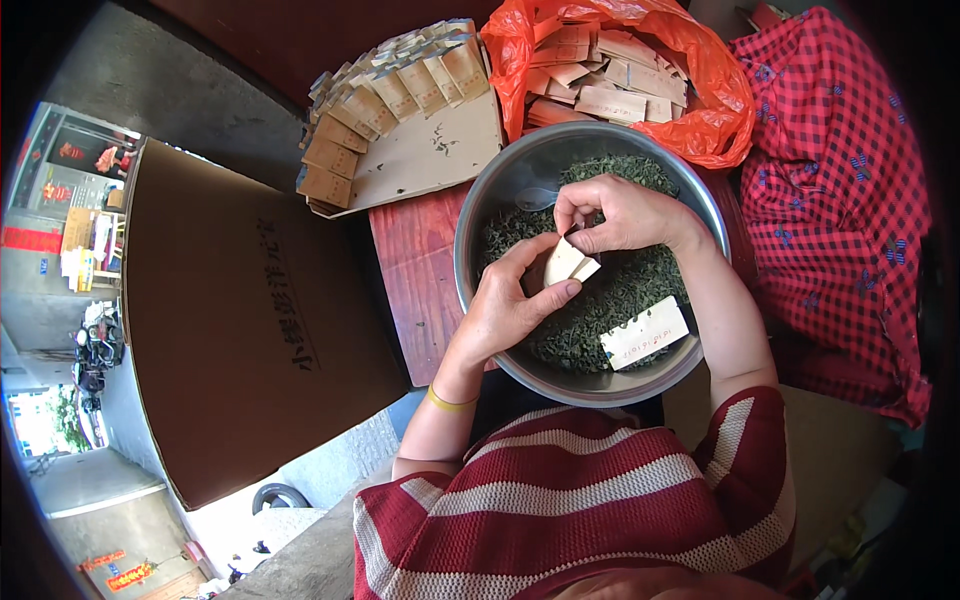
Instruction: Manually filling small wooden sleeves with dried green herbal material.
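Fingertips first: your L thumb and forefinger are pinched on a small cream paper packet (565, 262), nearly closed, w/ just its thickness between. Your R thumb and forefinger nip its upper end, tips abt together, a small loop of space behind them. L hand (508, 300) comes in from lower left, back of hand up, thumb reaching across; other fingers partly hidden. R hand (625, 215) sits higher, wrist bent, knuckles arched, fingers curled in toward L. Yellow band (450, 403) on your L wrist; R forearm crosses the rim on the right.

Packet's up over the metal basin (505, 175), above dark dried leaves (655, 275). Flat paper envelope (645, 333) lies on the leaves, lower right, bits of leaf on it; clear spoon (536, 198) upper left. Beyond: orange-red bag (720, 110) w/ loose envelopes, cardboard tray (440, 165) w/ packets lined along its edges, red tabletop (415, 270) underneath, checked cloth (830, 200) far R.
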The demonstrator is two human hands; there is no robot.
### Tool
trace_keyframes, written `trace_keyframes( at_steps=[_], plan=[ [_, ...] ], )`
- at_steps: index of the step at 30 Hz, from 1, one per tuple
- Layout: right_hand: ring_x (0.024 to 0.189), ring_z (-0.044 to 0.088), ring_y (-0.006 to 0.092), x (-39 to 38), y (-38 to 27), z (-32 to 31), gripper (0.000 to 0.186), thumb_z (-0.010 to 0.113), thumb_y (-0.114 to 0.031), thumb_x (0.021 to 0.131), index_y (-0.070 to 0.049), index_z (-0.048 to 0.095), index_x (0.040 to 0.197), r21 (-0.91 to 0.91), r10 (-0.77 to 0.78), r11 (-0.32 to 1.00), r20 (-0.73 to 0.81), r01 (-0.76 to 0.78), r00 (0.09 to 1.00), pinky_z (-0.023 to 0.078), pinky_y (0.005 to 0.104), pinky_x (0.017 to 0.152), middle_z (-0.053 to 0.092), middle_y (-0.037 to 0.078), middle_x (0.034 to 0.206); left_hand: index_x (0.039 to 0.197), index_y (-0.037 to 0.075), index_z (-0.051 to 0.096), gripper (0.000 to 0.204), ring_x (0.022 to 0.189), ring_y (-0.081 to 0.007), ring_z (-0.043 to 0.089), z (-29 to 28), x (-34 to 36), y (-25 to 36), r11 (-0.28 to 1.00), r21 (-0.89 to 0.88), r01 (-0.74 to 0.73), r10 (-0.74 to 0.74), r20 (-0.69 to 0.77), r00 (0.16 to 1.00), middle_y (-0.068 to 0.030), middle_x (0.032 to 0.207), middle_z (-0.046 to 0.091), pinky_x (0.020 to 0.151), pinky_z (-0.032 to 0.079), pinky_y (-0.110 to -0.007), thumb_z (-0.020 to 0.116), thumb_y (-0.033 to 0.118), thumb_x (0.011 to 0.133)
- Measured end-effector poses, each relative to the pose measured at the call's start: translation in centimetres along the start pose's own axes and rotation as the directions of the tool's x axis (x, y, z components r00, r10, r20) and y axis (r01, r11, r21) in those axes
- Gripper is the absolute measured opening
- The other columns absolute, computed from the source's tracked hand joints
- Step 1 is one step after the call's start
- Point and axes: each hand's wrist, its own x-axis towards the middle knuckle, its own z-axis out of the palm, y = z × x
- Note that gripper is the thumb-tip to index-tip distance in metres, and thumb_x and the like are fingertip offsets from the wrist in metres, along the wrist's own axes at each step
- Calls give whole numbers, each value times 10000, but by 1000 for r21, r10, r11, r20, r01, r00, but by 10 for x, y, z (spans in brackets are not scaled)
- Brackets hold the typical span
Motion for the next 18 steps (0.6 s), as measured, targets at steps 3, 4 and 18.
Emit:
trace_keyframes(
  at_steps=[3, 4, 18],
  plan=[
    [706, 561, 67, 0, 1, 0, 282, 732, -256, 893, -1, 629, 952, -21, -19, 1000, -1, 19, 1000, 468, 256, 638, 621, 3, 760, 1276, -49, 560, 518, 1001, -123, 609, 0, 0, 2, 995, 91, -45, 47, -14, 999, -69, 1070, 676, 917, 475, -272, 789, 127, 846],
    [714, 569, 70, 1, 2, 1, 291, 727, -265, 900, 3, 631, 963, 96, -39, 994, -51, 44, 998, 473, 257, 643, 627, 5, 769, 1265, -40, 570, 528, 988, -146, 618, 1, 0, -2, 994, 69, -82, 87, -65, 994, -87, 1075, 669, 892, 491, -291, 803, 138, 826],
    [1017, 619, 253, 15, 42, 8, 122, 660, -199, 827, -120, 700, 911, -769, 97, 488, -424, -414, 901, 437, 423, 894, 676, 75, 944, 1281, -35, 547, 485, 960, -146, 632, -1, 1, -4, 971, -190, -145, 67, -364, 929, -74, 1046, 677, 854, 509, -285, 761, 117, 873]
  ],
)
